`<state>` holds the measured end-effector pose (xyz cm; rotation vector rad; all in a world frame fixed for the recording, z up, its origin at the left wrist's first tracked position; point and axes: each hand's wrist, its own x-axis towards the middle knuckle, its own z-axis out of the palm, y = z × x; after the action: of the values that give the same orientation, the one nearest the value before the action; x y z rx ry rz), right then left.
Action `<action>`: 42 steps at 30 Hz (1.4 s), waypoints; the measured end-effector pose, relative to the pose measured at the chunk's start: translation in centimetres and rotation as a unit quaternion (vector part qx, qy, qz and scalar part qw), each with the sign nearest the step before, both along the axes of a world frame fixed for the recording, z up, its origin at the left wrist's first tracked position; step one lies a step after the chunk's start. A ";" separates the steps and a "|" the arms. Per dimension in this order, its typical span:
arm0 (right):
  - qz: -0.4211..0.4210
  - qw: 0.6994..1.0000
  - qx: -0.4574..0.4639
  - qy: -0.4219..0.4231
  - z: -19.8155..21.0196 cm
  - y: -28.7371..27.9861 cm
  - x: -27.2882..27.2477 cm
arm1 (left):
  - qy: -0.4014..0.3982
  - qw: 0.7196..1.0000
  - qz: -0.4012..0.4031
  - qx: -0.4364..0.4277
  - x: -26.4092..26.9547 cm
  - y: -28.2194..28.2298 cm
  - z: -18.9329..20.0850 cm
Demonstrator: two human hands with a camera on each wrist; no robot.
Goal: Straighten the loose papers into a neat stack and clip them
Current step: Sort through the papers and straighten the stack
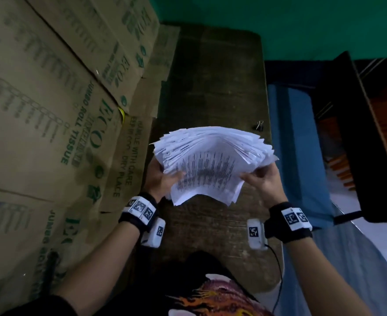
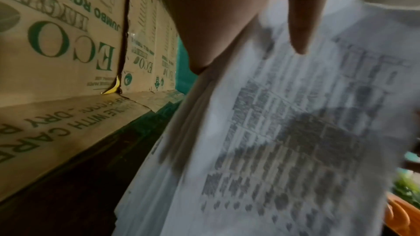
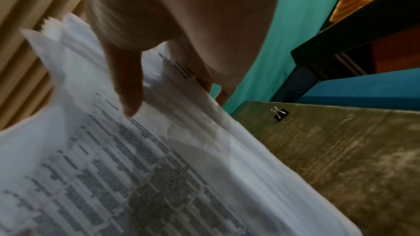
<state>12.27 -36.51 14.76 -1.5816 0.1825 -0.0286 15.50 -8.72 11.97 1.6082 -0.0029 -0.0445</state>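
Observation:
A thick, fanned sheaf of printed white papers (image 1: 213,163) is held up above the dark wooden table (image 1: 210,87), its edges uneven. My left hand (image 1: 162,179) grips its left side, thumb over the top sheet (image 2: 295,132). My right hand (image 1: 263,181) grips the right side, thumb on the printed page (image 3: 159,168) and fingers underneath. A small black binder clip (image 1: 259,126) lies on the table beyond the papers near the right edge; it also shows in the right wrist view as the clip (image 3: 280,113).
Large cardboard boxes (image 1: 51,110) printed "ECO" stand along the table's left side (image 2: 56,42). A blue bench or surface (image 1: 297,144) lies right of the table, with a dark frame (image 1: 347,133) beyond it. A green wall (image 1: 279,19) backs the table.

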 end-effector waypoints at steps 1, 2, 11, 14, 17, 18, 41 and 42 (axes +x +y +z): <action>0.005 1.000 -0.007 0.001 0.1 0.1 -0.1 | 0.001 1.000 -0.017 -0.014 0.5 0.4 -0.1; 0.011 1.000 -0.015 0.004 0.3 0.3 -0.1 | 0.004 0.999 -0.029 -0.021 1.1 0.7 -0.2; -0.006 0.999 -0.020 -0.050 1.8 2.2 1.6 | -0.008 0.999 0.032 0.041 3.1 -0.2 -1.3; 0.037 0.997 -0.045 -0.042 1.1 0.6 1.2 | 0.038 0.997 -0.022 0.065 2.7 0.4 -2.6; 0.110 0.984 -0.140 -0.017 -0.4 0.3 0.7 | 0.119 0.984 -0.051 0.120 1.9 0.3 -3.8; 0.112 0.981 -0.157 -0.019 -0.7 0.2 0.9 | 0.120 0.981 -0.039 0.144 2.0 -0.1 -3.7; -0.025 0.963 -0.030 0.268 -12.6 -1.7 3.7 | 0.259 0.857 0.033 0.445 4.3 -6.9 -10.4; -0.035 0.960 -0.030 0.276 -13.2 -1.9 4.1 | 0.231 0.841 0.008 0.489 4.2 -8.1 -9.7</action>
<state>16.34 -38.44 1.57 -1.6128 0.6798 0.3592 19.65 -16.79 2.31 2.5856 0.4795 -0.4903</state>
